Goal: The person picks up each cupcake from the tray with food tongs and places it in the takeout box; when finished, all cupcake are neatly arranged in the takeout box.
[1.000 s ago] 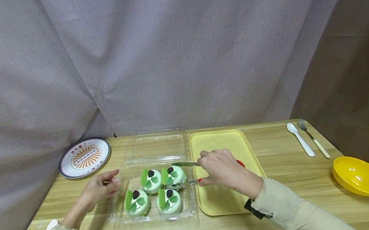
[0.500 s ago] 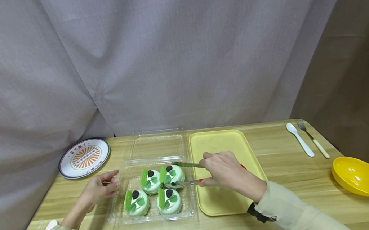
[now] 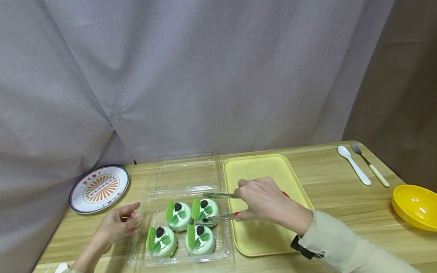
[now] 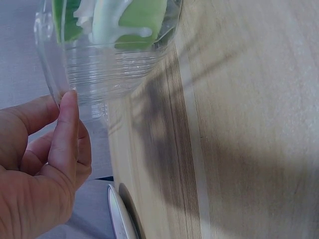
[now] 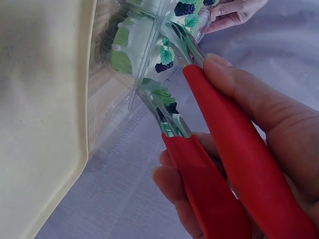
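Observation:
Several pale green cakes, each topped with a blackberry and mint leaves, sit in a clear plastic box [image 3: 182, 259] whose lid is folded back. My right hand [image 3: 266, 203] holds metal tongs [image 5: 214, 144] by their red handles. The tong arms are spread on either side of the far right cake [image 3: 206, 211]. At the box's left rim, my left hand [image 3: 119, 225] pinches the clear edge between thumb and fingers, as the left wrist view shows.
A yellow tray [image 3: 259, 167] lies right beside the box. A patterned plate [image 3: 99, 189] stands at the back left. On the right are a white spoon [image 3: 355, 166], a fork [image 3: 371, 165] and a yellow bowl [image 3: 426, 208]. More white cutlery [image 3: 58, 272] lies front left.
My right hand with the tongs shifts slightly right, then back left, and the tongs stay around the far right cake. My left hand stays at the box's rim.

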Motion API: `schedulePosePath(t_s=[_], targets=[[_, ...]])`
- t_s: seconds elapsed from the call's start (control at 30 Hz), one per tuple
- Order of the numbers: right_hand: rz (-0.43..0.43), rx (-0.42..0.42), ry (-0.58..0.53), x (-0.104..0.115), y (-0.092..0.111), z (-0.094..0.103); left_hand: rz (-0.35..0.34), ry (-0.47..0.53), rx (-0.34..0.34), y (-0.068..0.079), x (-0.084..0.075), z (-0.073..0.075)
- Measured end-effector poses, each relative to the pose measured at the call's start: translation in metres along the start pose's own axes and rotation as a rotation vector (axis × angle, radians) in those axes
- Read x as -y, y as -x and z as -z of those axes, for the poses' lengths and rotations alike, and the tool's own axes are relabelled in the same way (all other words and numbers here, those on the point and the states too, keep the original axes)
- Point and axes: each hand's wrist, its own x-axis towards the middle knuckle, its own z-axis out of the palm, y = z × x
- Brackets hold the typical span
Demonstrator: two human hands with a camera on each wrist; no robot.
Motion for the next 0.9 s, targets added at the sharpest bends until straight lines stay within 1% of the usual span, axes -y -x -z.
schedulePosePath(t_s=[0.13,0.33,0.47,0.77,0.9], targets=[[0.007,0.001,-0.006,-0.0006,-0.0004,0.0002,-0.006,0.002,0.01,-0.0005,0.0008,0.0002],[0.035,-0.022,-0.02,-0.0006,-0.0011,-0.0022,-0.005,0.004,0.002,-0.0006,0.0009,0.0002],[0.037,-0.03,-0.03,-0.0008,-0.0013,-0.0041,-0.004,0.007,0.003,-0.0006,0.001,0.0002],[-0.001,0.029,-0.044,-0.0016,-0.0025,-0.0003,-0.011,0.009,0.012,-0.0011,0.0024,0.0001],[-0.01,0.027,-0.056,-0.005,-0.0005,0.0018,-0.014,0.007,0.008,-0.0016,0.0024,0.0004]])
